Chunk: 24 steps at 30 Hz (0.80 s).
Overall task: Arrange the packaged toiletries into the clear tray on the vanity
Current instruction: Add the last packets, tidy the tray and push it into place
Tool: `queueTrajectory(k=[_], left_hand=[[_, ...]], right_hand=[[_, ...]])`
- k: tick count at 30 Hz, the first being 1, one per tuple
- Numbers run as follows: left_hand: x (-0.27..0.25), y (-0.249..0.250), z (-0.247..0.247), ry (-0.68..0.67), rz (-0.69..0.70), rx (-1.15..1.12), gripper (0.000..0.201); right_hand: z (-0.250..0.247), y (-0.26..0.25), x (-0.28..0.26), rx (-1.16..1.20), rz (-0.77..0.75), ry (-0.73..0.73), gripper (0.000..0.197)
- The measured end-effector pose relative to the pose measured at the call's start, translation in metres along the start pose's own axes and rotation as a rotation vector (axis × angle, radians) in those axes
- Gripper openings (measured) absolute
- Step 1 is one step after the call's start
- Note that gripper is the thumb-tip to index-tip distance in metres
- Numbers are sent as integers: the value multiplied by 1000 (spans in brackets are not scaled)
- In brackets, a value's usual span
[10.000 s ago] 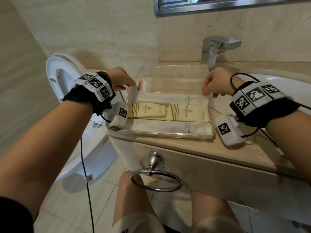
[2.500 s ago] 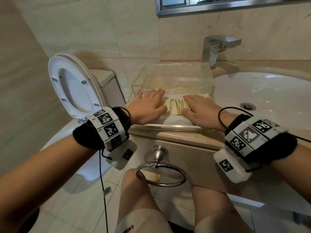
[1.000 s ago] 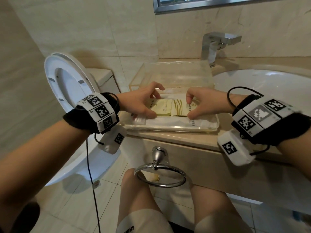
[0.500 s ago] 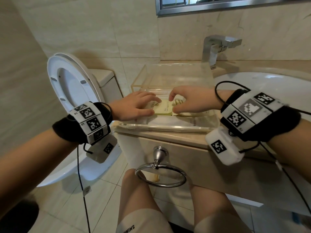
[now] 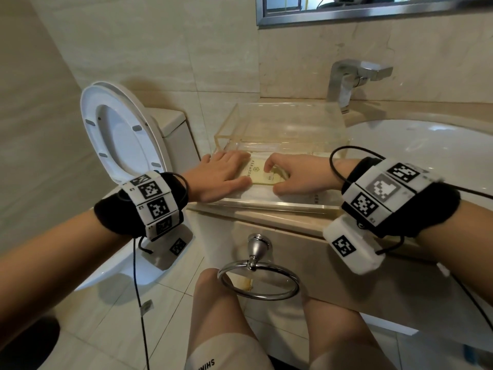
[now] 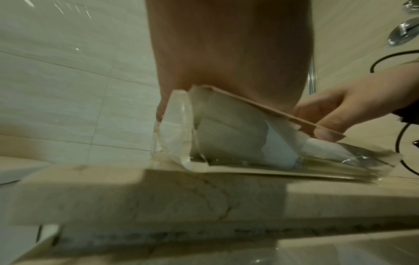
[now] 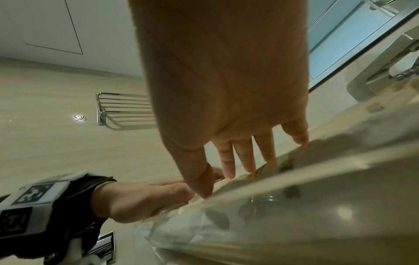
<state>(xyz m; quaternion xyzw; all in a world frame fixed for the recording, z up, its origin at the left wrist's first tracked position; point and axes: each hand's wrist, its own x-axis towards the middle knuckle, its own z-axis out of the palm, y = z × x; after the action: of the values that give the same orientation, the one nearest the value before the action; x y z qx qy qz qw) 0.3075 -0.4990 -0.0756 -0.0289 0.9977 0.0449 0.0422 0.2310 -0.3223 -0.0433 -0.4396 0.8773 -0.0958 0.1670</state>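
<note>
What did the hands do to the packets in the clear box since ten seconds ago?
Both hands came down from the tray's far corners onto the packets. The left hand now lies flat on them, and the right hand has its fingers on the yellow-green packet in the middle. The left hand's small white packet is gone from it. The clear tray, faucet and towel ring stayed put.

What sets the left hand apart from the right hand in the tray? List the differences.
The left hand lies flat, fingers straight; the right hand has bent fingers.
The left hand presses the yellow packet at its left end; the right hand pinches its right end between thumb and index.
Both are inside the clear tray, on the same packet.
</note>
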Motion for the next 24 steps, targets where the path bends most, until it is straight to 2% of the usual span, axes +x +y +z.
queueTrajectory(k=[4, 7, 9, 12, 14, 16, 19, 24], left_hand=[[-1, -2, -7, 46, 26, -216, 91], [-4, -6, -21, 118, -22, -436, 75], [-8, -8, -27, 96, -72, -481, 64], [-19, -10, -22, 13, -107, -446, 66], [-24, -6, -14, -7, -67, -329, 74], [-25, -2, -8, -11, -27, -218, 75], [-24, 3, -5, 12, 16, -168, 77], [-23, -3, -4, -8, 94, -82, 96]], right_hand=[[-6, 1, -1, 18, -7, 23, 48], [-13, 4, -2, 46, -13, 52, 48], [-17, 5, -3, 60, -1, 46, 48], [-17, 5, -4, 42, 7, 42, 49], [-18, 5, -4, 43, 16, 46, 48], [-19, 7, -4, 58, 32, 59, 47], [-20, 10, -5, 66, 58, 79, 45], [-20, 19, -5, 93, 91, 105, 46]])
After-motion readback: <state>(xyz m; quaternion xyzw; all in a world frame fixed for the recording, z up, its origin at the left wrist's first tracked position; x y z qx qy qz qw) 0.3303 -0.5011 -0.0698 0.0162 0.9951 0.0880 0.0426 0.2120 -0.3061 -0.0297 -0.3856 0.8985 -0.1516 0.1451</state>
